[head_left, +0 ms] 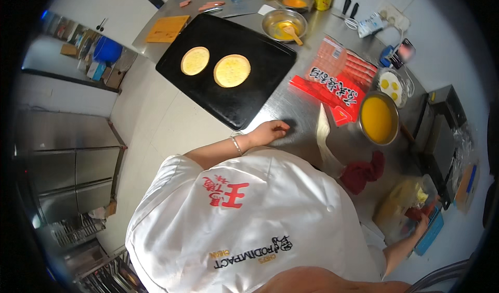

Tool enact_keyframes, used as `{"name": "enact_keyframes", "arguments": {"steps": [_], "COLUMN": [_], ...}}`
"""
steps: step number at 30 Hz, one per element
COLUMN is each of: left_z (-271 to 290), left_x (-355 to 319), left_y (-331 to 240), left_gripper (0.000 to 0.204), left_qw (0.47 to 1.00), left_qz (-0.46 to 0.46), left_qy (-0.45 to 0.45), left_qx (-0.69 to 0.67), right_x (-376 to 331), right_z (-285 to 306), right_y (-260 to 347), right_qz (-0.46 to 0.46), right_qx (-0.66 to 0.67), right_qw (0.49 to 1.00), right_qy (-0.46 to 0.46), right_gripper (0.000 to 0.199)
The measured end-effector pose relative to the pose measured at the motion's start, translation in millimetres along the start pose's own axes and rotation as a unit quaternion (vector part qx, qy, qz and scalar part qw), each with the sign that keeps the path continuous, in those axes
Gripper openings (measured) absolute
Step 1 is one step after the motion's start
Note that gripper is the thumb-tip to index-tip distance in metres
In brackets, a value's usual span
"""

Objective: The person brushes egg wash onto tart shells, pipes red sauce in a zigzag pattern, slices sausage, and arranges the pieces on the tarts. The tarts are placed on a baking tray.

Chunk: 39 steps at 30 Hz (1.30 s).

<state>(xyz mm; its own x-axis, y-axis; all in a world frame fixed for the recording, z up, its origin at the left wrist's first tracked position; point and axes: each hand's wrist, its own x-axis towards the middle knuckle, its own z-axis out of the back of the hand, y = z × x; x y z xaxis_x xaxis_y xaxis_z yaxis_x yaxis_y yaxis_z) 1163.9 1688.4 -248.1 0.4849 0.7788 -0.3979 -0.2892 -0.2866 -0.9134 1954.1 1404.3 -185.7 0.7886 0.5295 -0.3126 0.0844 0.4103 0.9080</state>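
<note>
My left hand point(268, 133) rests at the near edge of the steel counter, fingers loosely curled, with nothing visible in it. Just beyond it lies a black baking tray point(234, 108) with a smaller tart point(195, 61) and a larger tart point(232, 71), both with pale yellow filling. Far out to the right, my right hand point(422, 226) is beside a cloudy plastic container point(393, 208) and a blue flat thing point(430, 234). Its fingers close around something reddish, partly hidden. Between the hands lie a dark red cloth point(362, 173) and a metal bowl of yellow liquid point(377, 120).
Red sausage packs point(340, 77) lie right of the tray. Behind them stand a metal bowl with a wooden spoon point(292, 33) and another bowl of orange liquid point(294, 2). A wooden board point(167, 29) sits at the far left. Knives, scissors and a dark appliance point(436, 137) line the wall.
</note>
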Motion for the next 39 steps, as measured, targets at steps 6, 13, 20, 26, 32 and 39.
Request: {"name": "enact_keyframes", "arguments": {"steps": [6,13,20,26,32,39], "left_z": [-17,2,52,143,272,382], "left_x": [4,-12,-62,-89,-107,-78], "left_y": [3,-88,-220,-171,-154,-133], "left_gripper": [0.029,0.041,0.043,0.021,0.03,0.041], "left_qw": [0.998,0.988,0.883,0.905,0.918,0.877], "left_qz": [-0.021,-0.152,-0.462,-0.397,-0.265,-0.267], "left_qy": [0.025,0.013,-0.057,-0.039,-0.038,-0.007], "left_qx": [-0.044,0.037,0.058,-0.15,-0.292,-0.4], "right_x": [-138,-208,-359,-461,-519,-563], "right_z": [-83,-255,-531,-652,-781,-862], "right_y": [194,243,187,167,126,136], "right_qz": [0.316,0.391,0.306,0.287,0.105,0.03], "right_qx": [0.059,0.122,0.079,0.026,0.065,0.088], "right_qw": [0.92,0.902,0.806,0.802,0.788,0.79], "right_qy": [-0.226,0.138,0.5,0.524,0.604,0.606], "right_gripper": [0.047,0.051,0.036,0.033,0.062,0.052]}}
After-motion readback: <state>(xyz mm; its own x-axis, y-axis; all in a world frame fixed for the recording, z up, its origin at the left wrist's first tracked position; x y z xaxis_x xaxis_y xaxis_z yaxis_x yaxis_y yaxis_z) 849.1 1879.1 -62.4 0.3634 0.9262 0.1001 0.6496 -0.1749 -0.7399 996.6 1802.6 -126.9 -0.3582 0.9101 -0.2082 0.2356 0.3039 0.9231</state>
